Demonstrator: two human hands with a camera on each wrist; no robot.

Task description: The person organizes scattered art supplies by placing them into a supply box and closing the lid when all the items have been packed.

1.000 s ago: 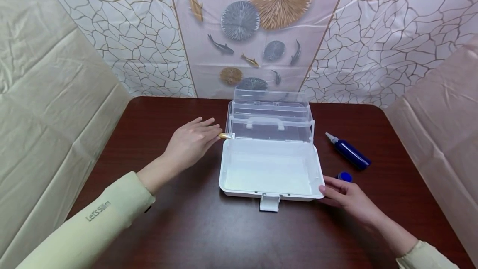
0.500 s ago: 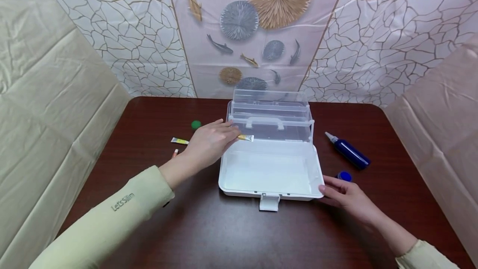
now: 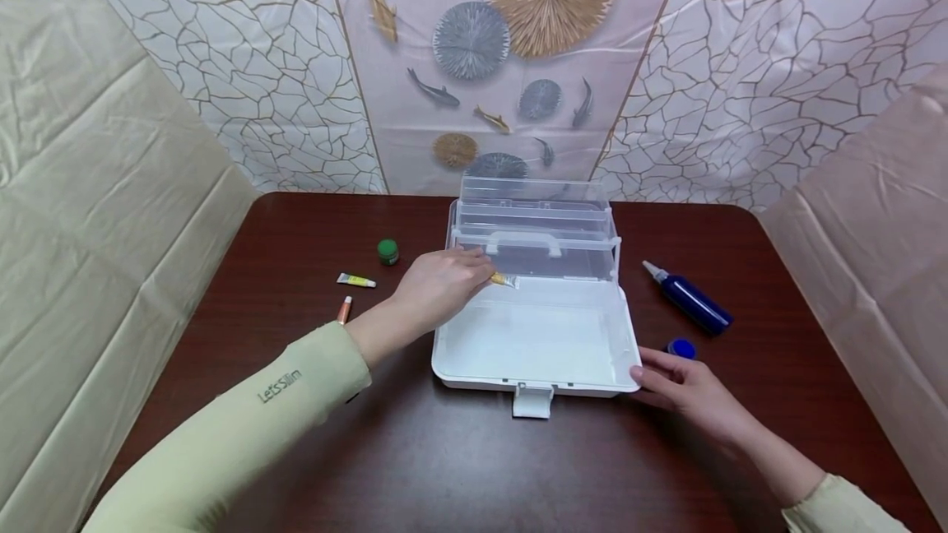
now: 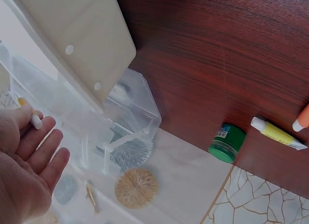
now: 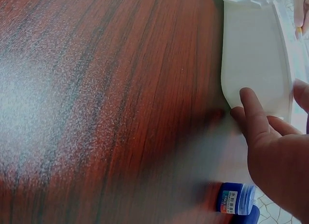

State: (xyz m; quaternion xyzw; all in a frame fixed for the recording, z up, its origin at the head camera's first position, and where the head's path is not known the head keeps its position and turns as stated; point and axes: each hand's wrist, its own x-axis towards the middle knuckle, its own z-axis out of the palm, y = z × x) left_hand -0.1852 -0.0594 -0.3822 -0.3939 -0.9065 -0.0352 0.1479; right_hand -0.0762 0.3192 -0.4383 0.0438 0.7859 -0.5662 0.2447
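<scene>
A white plastic storage box [image 3: 544, 340] stands with its clear lid [image 3: 527, 224] raised at the back. My left hand [image 3: 444, 282] pinches a small yellow-ochre paint tube [image 3: 506, 280] over the box's back left part. In the left wrist view, the tube's white cap [image 4: 36, 121] sticks out by the thumb, and the other fingers are spread loosely. At the front right corner, my right hand [image 3: 692, 393] holds the box, thumb on the rim and fingers against the outer wall. The right wrist view shows those fingers [image 5: 255, 113] touching the box side.
Left of the box lie a green paint jar [image 3: 388, 252], a yellow paint tube [image 3: 356, 280] and an orange tube [image 3: 345, 310]. To its right are a dark blue nozzle bottle [image 3: 692, 300] and a blue-lidded jar [image 3: 680, 349]. A front latch [image 3: 532, 401] hangs down.
My left hand has moved right with the paint tube, from beside the box to above its inside. The green jar and two tubes have come into sight. My right hand has stayed put.
</scene>
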